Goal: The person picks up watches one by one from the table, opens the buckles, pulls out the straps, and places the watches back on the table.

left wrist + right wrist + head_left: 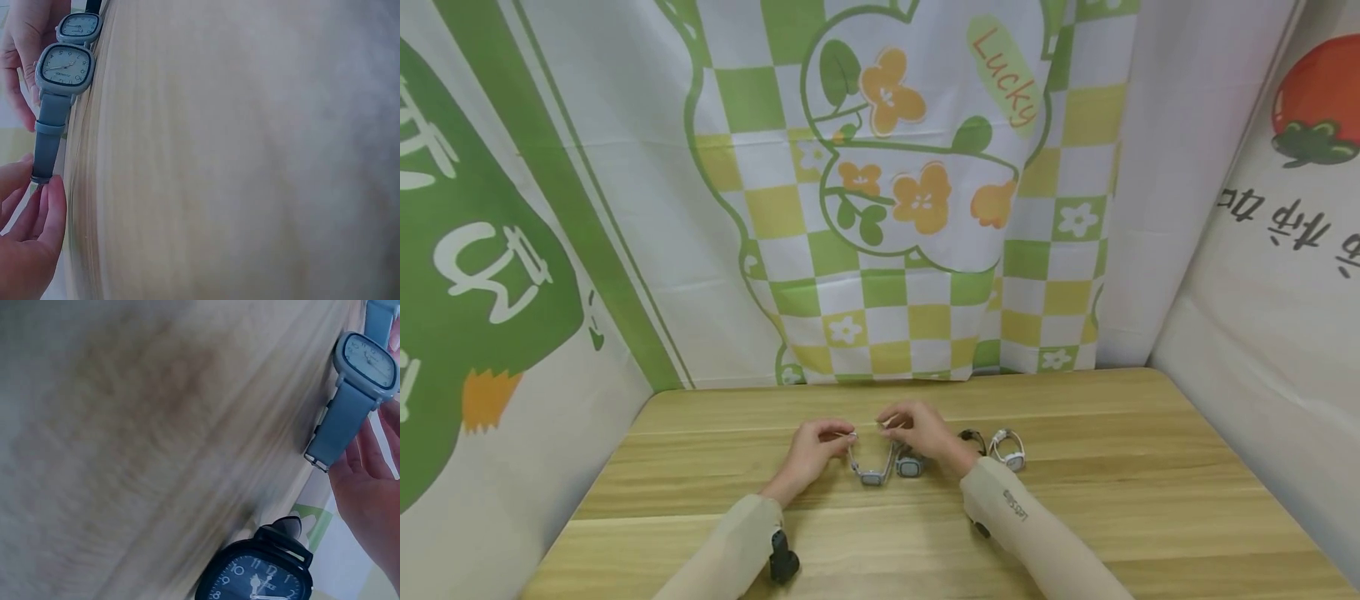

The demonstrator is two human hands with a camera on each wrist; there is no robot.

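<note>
Between the two hands, a light grey wristwatch (872, 478) stands with its strap spread open in a U and its dial toward me. My left hand (808, 454) pinches one strap end between thumb and fingertips; the left wrist view shows this grip on the bluish-looking strap (51, 134). Opposite, my right hand (917, 429) holds the other strap end with fingertips bent together. A darker grey wristwatch (909, 467) sits just right of the first, under the right hand. In the right wrist view, a grey watch (369, 359) appears in front of the right hand (372, 497).
Right of the right wrist stand a black wristwatch (973, 439), partly hidden by the forearm, and a white wristwatch (1013, 459). All are on a wooden table (1112, 500). A checked, flowered cloth (887, 292) hangs behind its far edge.
</note>
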